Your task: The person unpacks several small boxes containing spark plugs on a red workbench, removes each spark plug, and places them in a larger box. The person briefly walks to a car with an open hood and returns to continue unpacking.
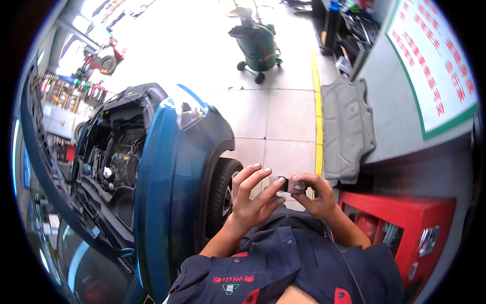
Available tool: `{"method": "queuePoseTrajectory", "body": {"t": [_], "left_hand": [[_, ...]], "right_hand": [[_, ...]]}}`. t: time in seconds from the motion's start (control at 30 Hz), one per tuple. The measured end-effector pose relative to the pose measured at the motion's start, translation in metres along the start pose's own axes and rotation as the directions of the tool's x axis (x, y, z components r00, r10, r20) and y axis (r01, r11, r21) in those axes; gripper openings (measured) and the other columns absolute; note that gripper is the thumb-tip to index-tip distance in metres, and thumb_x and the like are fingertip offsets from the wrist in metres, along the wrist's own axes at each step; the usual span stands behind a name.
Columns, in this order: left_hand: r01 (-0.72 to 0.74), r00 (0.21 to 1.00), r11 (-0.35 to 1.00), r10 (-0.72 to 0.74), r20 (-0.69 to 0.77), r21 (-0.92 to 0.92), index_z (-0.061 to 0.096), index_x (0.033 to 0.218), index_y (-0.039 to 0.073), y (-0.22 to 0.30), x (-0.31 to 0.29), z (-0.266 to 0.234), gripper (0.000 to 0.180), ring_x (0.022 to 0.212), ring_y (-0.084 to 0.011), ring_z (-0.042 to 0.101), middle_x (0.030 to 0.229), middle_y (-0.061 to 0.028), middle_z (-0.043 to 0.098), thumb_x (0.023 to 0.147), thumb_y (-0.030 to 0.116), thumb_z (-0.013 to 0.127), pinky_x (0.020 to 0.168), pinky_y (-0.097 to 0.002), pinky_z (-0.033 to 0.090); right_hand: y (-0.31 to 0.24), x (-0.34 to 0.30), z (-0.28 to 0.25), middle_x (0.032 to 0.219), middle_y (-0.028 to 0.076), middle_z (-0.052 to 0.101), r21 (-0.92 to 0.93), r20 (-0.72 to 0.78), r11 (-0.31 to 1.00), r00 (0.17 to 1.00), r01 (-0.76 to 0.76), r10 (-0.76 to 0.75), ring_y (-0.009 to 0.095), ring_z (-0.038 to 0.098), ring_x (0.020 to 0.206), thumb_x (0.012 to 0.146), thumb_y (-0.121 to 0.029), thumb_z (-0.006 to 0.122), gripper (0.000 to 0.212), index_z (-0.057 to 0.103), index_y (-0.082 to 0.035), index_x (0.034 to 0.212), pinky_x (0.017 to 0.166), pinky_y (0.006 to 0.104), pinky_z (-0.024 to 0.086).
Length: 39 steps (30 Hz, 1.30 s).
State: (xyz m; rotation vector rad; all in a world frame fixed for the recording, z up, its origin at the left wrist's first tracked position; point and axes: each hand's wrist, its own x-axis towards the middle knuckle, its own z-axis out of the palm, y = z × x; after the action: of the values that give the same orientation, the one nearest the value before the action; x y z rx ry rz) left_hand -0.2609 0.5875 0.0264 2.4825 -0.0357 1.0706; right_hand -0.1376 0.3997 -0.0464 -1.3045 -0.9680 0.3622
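In front of my waist, my right hand [318, 196] pinches a small grey-and-black block-shaped part [295, 186] with a red mark on its face. Its exact kind is too small to make out. From the other side, my left hand [254, 195] reaches to the block's dark left end. The left index fingertip rests against that end, the thumb sits lower and apart, and the other fingers are spread upward.
On my left stands a blue car [167, 202] with its hood raised over the engine [124, 157]; its front tire [223, 192] is close to my left forearm. A red cabinet [425, 213] stands right. A grey panel [347, 126] leans at the wall; a green wheeled drum [258, 48] stands ahead.
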Motion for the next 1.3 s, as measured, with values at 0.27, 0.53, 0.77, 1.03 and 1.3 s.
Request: {"method": "queuePoseTrajectory", "body": {"t": [0.27,0.53,0.77,1.03,1.3], "left_hand": [[0.390,0.898,0.877,-0.430,-0.096,-0.282,0.079,0.107,0.004,-0.078,-0.025,-0.081,0.019,0.113,-0.0329,0.068,0.114,-0.0129,0.072,0.088,0.003,0.079,0.097,-0.0426,0.056],[0.548,0.805,0.804,-0.582,-0.115,-0.232,0.074,0.116,0.000,-0.105,-0.040,-0.120,0.034,0.116,-0.0327,0.069,0.117,-0.0152,0.071,0.084,0.007,0.084,0.100,-0.0434,0.056],[0.633,0.708,0.771,-0.614,-0.348,-0.071,0.072,0.127,0.003,-0.113,-0.047,-0.126,0.056,0.117,-0.0321,0.069,0.120,-0.0129,0.072,0.079,0.022,0.094,0.098,-0.0422,0.057],[0.718,0.513,0.663,-0.709,-0.483,-0.212,0.075,0.122,0.002,-0.083,-0.078,-0.132,0.051,0.119,-0.0313,0.068,0.120,-0.0123,0.073,0.079,0.018,0.095,0.099,-0.0422,0.056],[0.726,0.178,0.628,-0.564,-0.807,-0.279,0.072,0.117,-0.002,-0.028,-0.117,-0.129,0.038,0.117,-0.0316,0.070,0.124,-0.0182,0.068,0.082,0.002,0.087,0.101,-0.0415,0.057]], "right_hand": [[0.029,0.101,0.094,0.125,0.015,0.077,0.048,0.340,0.998,0.940,-0.030,0.012,0.021,0.075,0.096,0.088,0.007,0.075,0.047,0.066,-0.005,0.133,0.072,0.0301,0.057],[0.062,0.175,0.141,0.127,0.013,0.077,0.119,0.588,0.990,0.809,-0.077,-0.008,0.020,0.074,0.093,0.084,0.008,0.075,0.051,0.067,-0.004,0.133,0.071,0.0303,0.056],[0.074,0.249,0.188,0.125,0.013,0.078,0.216,0.810,0.972,0.574,-0.096,-0.123,0.022,0.076,0.097,0.085,0.006,0.076,0.047,0.069,-0.004,0.130,0.072,0.0314,0.056],[0.072,0.289,0.256,0.127,0.015,0.077,0.296,0.953,0.939,0.122,-0.174,-0.278,0.026,0.077,0.099,0.086,0.003,0.079,0.044,0.069,-0.004,0.128,0.071,0.0327,0.058],[0.019,0.275,0.350,0.121,0.014,0.075,0.388,0.815,0.906,-0.398,-0.168,-0.422,0.026,0.075,0.094,0.093,-0.018,0.084,0.047,0.068,-0.004,0.134,0.074,0.0354,0.060]]}}
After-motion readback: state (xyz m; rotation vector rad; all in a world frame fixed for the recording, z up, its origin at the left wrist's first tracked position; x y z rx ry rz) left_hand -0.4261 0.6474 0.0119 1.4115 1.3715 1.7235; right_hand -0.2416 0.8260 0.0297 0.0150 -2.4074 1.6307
